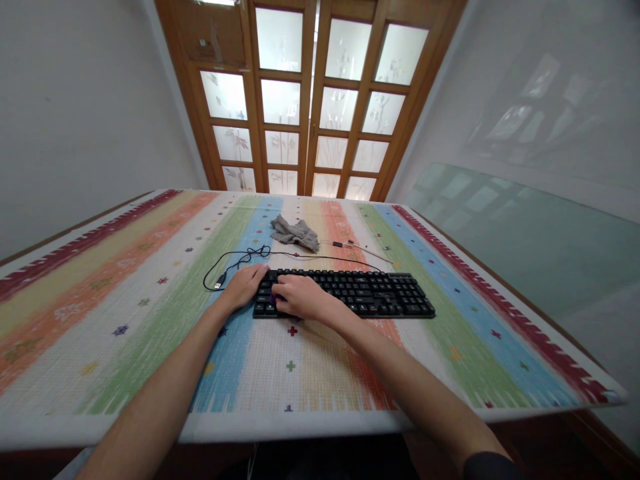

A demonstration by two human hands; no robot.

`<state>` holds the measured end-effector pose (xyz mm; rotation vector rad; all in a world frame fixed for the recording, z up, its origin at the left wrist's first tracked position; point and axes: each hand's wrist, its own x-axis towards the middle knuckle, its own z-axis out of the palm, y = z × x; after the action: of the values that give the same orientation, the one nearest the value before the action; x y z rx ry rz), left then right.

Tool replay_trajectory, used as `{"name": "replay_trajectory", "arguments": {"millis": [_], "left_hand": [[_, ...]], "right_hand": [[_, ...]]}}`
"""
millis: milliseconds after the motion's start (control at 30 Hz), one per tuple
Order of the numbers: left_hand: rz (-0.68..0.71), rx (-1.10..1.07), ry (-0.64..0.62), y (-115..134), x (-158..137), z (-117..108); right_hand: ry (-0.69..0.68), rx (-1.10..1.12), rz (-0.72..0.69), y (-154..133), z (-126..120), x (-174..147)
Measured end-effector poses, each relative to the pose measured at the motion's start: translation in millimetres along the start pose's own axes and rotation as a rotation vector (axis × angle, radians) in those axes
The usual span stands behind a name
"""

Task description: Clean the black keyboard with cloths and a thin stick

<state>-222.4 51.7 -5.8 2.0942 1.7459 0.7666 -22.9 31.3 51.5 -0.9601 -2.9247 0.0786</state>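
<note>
A black full-size keyboard (375,293) lies flat on the patterned tablecloth. My left hand (245,285) is at its left end, with the fingers against the upper left corner and gripping that edge. Over the left-hand keys, my right hand (299,296) is closed, its fingers pinched around a small purple thing (273,298). Only a sliver of that thing shows, and its kind cannot be made out. The right hand covers some of the keys beneath it.
The keyboard's black cable (320,256) loops behind it to a USB plug (219,285) at the left. Further back lie a crumpled grey cloth (295,233), a small dark piece (338,245) and a thin stick (373,253). Walls flank the table; glazed wooden doors (309,100) stand beyond.
</note>
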Motion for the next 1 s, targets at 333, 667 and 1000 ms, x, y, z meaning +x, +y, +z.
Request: {"name": "replay_trajectory", "arguments": {"millis": [333, 667, 1000], "left_hand": [[0.008, -0.016, -0.007, 3.7, -1.1, -2.4], [-0.009, -0.028, -0.009, 1.2, -0.8, -0.9], [-0.007, -0.025, -0.015, 2.3, -0.5, -2.4]], "right_hand": [[0.115, 0.151, 0.015, 28.1, -13.6, -8.7], [0.001, 0.07, -0.006, 15.2, 0.5, -8.8], [-0.062, 0.062, -0.088, 20.8, -5.6, -17.2]]}}
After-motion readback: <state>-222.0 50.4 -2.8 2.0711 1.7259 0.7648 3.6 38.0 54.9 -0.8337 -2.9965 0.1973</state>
